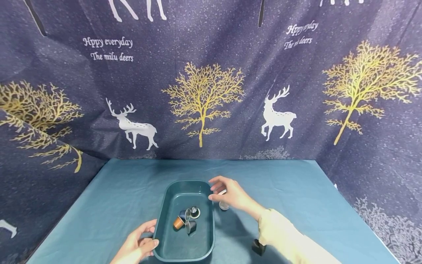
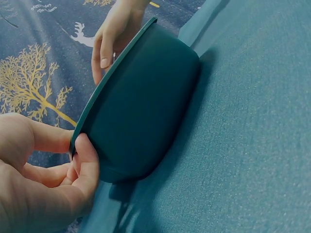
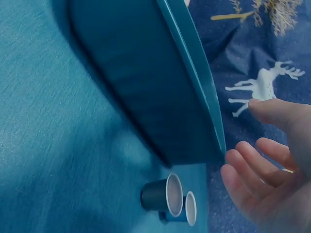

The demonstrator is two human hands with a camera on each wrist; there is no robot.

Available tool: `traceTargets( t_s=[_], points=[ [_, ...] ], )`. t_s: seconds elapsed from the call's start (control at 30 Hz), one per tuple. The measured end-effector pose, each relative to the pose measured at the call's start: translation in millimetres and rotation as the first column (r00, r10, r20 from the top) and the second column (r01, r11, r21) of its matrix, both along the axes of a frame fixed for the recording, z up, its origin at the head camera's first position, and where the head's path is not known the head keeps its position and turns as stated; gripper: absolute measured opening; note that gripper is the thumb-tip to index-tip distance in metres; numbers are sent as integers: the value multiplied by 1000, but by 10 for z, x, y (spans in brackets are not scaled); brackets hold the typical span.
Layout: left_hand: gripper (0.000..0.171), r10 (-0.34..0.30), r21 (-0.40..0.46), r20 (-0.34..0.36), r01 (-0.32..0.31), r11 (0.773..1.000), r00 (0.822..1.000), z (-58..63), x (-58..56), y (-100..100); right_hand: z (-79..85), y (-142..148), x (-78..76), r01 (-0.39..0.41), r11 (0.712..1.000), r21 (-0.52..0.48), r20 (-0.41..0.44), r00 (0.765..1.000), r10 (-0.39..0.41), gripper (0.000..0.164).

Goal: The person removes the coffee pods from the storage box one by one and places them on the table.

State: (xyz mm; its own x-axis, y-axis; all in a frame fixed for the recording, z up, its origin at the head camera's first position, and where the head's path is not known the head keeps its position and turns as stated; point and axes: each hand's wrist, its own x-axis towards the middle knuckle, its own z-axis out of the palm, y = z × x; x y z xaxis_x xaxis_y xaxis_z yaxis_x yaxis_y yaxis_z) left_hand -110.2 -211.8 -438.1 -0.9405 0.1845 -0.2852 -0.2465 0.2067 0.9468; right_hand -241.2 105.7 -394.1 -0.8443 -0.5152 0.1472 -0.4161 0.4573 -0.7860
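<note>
My left hand (image 1: pixel 136 244) pinches the left rim of a dark green tray (image 1: pixel 161 220). In the left wrist view, its thumb and fingers close on either side of the rim of the tray (image 2: pixel 136 107). Several coffee capsules lie together inside, among them an orange one (image 1: pixel 178 223) and a dark one (image 1: pixel 191 226). My right hand (image 1: pixel 230 192) hovers by the tray's far right corner, fingers loosely curved and holding nothing. Below that hand two more coffee capsules sit on the table; the right wrist view shows a dark one (image 3: pixel 163 195) and a blue one (image 3: pixel 187 209).
A blue-green cloth (image 1: pixel 290 205) covers the table. Behind it hangs a dark curtain (image 1: pixel 227 128) printed with deer and golden trees. Beside my right sleeve (image 1: pixel 287 234) is a small black block (image 1: pixel 258 248).
</note>
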Motion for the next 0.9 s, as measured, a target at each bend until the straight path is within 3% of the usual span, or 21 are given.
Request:
traceTargets(
  t_s=[0.57, 0.9],
  points=[
    [72, 9, -11, -18, -10, 1000, 1000, -22, 0, 15, 100, -318, -48, -130, 972, 197, -10, 991, 134, 37],
    [72, 20, -11, -23, -20, 1000, 1000, -24, 4, 15, 153, -437, -108, -201, 913, 355, 16, 978, 209, 37]
  ],
)
